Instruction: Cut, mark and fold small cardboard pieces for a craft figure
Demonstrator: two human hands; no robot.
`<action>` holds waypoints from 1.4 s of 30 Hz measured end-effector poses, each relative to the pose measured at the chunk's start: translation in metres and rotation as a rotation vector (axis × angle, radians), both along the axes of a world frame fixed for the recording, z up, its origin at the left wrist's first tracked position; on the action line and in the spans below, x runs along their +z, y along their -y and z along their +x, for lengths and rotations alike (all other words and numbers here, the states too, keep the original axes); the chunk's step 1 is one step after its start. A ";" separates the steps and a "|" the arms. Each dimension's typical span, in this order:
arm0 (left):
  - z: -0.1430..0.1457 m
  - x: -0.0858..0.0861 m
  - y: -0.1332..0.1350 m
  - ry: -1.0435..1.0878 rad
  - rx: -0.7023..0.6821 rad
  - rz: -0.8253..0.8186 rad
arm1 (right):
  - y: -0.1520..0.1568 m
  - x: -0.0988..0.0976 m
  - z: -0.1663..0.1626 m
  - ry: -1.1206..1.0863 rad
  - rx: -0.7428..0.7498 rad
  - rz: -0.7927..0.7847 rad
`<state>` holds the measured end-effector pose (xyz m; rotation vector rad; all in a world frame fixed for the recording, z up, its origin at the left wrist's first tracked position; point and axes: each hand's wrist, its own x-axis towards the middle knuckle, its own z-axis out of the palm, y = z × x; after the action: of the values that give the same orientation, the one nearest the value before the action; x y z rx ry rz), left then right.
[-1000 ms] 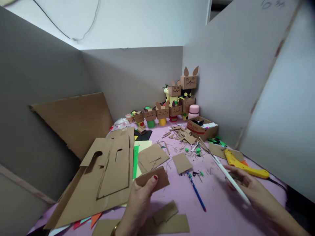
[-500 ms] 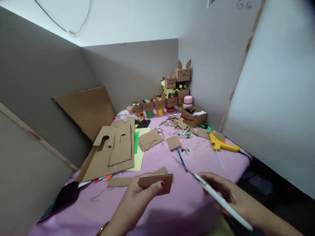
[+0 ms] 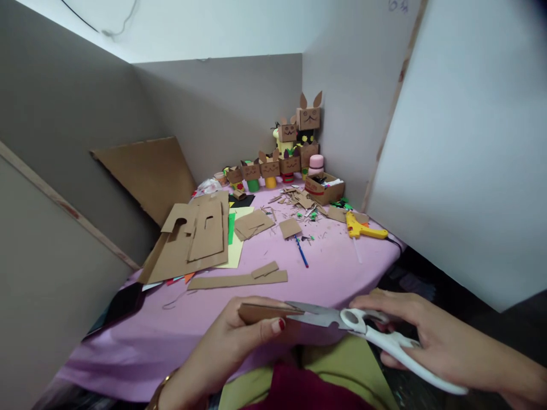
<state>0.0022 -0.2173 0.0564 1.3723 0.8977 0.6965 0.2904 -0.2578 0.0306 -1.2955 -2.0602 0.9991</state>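
Between the thumb and fingers of my left hand (image 3: 248, 336) is a small piece of cardboard (image 3: 262, 312), seen nearly edge-on. My right hand (image 3: 410, 330) grips white-handled scissors (image 3: 356, 322) by their handles. The scissor blades are spread and reach the right end of the cardboard, one above and one below it. Both hands are over the near edge of the table, above my lap. Just beyond them lie a long cardboard strip (image 3: 235, 281) and a shorter piece (image 3: 265, 269) resting against it.
A blue pencil (image 3: 301, 252), a cardboard square (image 3: 290, 228) and a yellow glue gun (image 3: 363, 228) lie on the pink cloth (image 3: 325, 273). Large cardboard sheets (image 3: 192, 239) are at left. Cardboard scraps (image 3: 299, 198), a small box (image 3: 323, 189) and cardboard animal figures (image 3: 270, 168) stand behind.
The scissors have moved left and closer, from apart to around the cardboard's end. My left hand has tilted the cardboard flatter. The view has tipped downward, showing my lap.
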 end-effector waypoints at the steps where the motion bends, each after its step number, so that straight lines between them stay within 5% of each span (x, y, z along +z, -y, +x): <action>1: 0.000 0.000 0.001 -0.010 -0.001 0.002 | 0.001 0.002 0.000 0.006 0.007 0.011; 10: -0.007 0.001 0.002 0.020 0.041 -0.054 | 0.004 0.002 0.002 0.093 0.004 0.052; 14: -0.009 0.000 0.002 -0.061 -0.033 0.057 | 0.003 0.005 0.004 0.138 0.034 0.078; 25: -0.006 0.015 0.006 -0.081 -0.100 0.021 | 0.001 0.020 -0.006 0.077 0.082 0.142; 33: -0.013 -0.001 0.004 -0.115 -0.083 0.026 | -0.001 0.020 -0.006 0.057 0.092 0.106; 42: -0.007 0.002 0.001 -0.022 -0.101 0.094 | -0.005 -0.022 -0.008 -0.118 -0.138 0.010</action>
<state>-0.0045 -0.2182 0.0585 1.5010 0.8158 0.6537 0.2825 -0.2533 0.0086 -1.3217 -1.8594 0.9786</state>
